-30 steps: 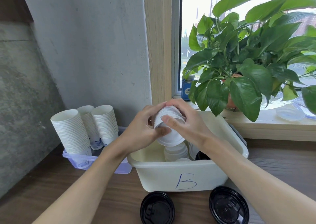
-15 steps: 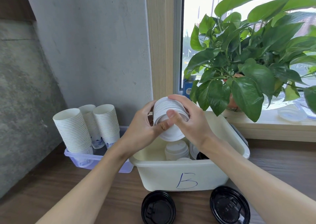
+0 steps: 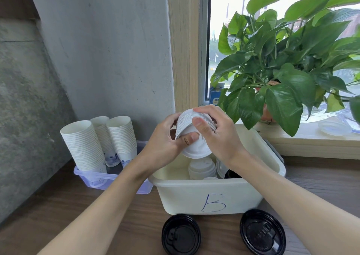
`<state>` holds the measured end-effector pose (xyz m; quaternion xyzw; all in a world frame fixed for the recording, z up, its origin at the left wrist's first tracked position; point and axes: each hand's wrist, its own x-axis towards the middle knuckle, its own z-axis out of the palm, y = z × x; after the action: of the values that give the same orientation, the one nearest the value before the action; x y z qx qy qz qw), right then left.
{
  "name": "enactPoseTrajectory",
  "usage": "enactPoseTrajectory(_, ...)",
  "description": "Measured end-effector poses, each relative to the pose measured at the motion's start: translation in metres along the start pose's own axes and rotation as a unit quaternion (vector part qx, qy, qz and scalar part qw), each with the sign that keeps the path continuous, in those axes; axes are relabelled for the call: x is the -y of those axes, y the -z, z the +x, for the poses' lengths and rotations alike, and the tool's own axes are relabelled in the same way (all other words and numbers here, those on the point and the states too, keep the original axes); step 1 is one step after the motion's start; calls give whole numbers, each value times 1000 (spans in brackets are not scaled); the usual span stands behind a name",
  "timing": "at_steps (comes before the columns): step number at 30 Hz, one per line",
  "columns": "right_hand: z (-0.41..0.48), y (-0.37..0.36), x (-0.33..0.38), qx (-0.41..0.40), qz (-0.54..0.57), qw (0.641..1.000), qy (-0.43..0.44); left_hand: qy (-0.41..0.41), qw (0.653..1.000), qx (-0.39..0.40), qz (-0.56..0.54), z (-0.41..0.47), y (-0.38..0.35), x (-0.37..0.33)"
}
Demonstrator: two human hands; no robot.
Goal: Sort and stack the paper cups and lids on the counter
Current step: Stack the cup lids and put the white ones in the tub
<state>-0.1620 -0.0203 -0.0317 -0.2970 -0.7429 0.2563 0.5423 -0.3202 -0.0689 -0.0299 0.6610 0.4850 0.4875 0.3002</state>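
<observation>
**Lid stack lifted above tub B, thumb shifted up its side**

The leafy plant [image 3: 288, 75] fills the upper right of the frame on the window sill. Below it, the wooden bench [image 3: 58, 206] runs across the bottom. At centre sits the white tub [image 3: 194, 194] marked "B", with loose white and clear lids [image 3: 201, 167] inside. To its left, a clear bin [image 3: 91, 178] holds three tall cup stacks [image 3: 81, 143], which look already sorted.

Just above the tub, both hands grip the stack of white lids [image 3: 191, 130], which lies tilted with its base toward the camera. The left hand [image 3: 161, 147] curls round the left side, thumb pressed near the base. The right hand [image 3: 220, 135] wraps over the top and right.

Compared with a second ago, the stack sits a little higher over the tub. The right thumb has also slid up from the base onto the ribbed edges. This reads as squaring the lids together, so the stack is probably close to being set down as one sorted pile.

Two black lids [image 3: 181, 234] lie at the bottom edge in front of the tub, untouched and not yet stacked.
</observation>
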Motion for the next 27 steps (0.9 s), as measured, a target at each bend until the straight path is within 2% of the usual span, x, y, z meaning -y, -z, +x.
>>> enactPoseTrajectory(6,1,-3,-2,-18,94,995,-35,24,999,-1,-37,-1,1,1)
enactPoseTrajectory(11,1,3,-2,32,121,991,-51,13,999,-15,-26,0,1,1)
enactPoseTrajectory(15,2,2,0,56,99,993,-43,21,1000,-7,-13,-1,3,1)
enactPoseTrajectory(19,2,1,-1,22,92,995,-37,29,999,19,2,-2,4,0)
enactPoseTrajectory(27,3,-1,-2,22,72,997,-30,15,1000,18,-1,-3,4,-3)
